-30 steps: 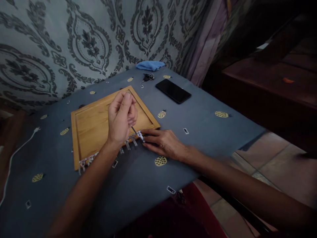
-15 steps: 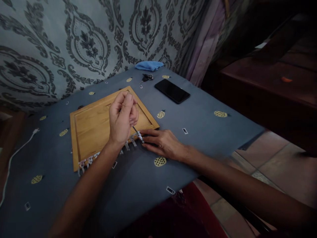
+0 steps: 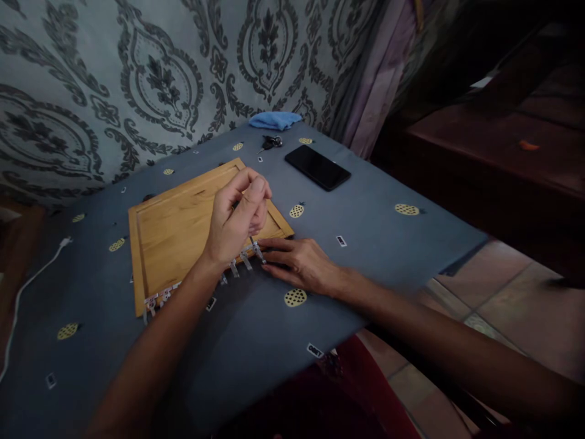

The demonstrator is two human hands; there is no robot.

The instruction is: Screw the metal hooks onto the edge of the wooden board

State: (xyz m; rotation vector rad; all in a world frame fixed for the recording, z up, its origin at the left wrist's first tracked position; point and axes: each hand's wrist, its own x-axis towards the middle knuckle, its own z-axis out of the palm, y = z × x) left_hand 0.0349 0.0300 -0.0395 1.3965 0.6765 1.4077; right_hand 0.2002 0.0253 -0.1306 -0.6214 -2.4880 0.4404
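A wooden tray-like board [image 3: 173,231] lies on a blue-grey cloth with yellow pineapple prints [image 3: 375,225]. Several small metal brackets [image 3: 242,259] are fixed along its near edge. My left hand [image 3: 235,219] is closed around a thin screwdriver, its tip pointing down at the bracket at the board's right corner [image 3: 257,249]. Flat on the cloth beside that corner lies my right hand [image 3: 301,263], fingers stretched out with the fingertips touching the bracket.
A black phone [image 3: 318,167] lies behind the board on the right, with a bunch of keys [image 3: 272,142] and a blue cloth [image 3: 275,120] further back by the patterned wall. A white cable [image 3: 27,286] runs along the left. The table's right edge drops to a tiled floor.
My left hand has shifted a little to the right and tilted over the corner bracket. The right hand has stayed in place.
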